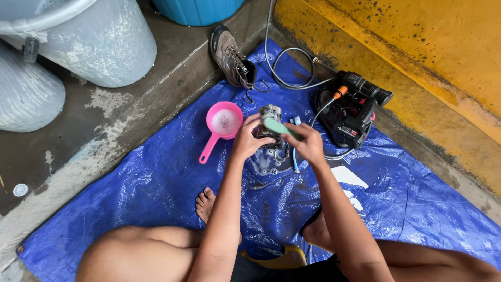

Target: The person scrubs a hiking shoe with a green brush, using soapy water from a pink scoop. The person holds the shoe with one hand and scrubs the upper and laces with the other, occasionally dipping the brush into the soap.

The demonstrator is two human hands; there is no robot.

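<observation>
Left hand (pixel 245 140) is gripping a wet grey boot (pixel 269 125), fingers wrapped around its side, holding it up over the blue tarp (pixel 156 183). Right hand (pixel 309 143) is clamping its fingers on a green brush (pixel 279 128), pressing it against the boot. At nine o'clock of the boot a pink scoop (pixel 223 124) is sitting with suds; at twelve, a second boot (pixel 232 58); at three, a black sprayer (pixel 350 112).

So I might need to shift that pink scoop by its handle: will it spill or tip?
Likely light plastic, so the pink scoop should lift easily. It holds foamy water, so tilting it would probably spill. The wet blue tarp may let it slide.
</observation>
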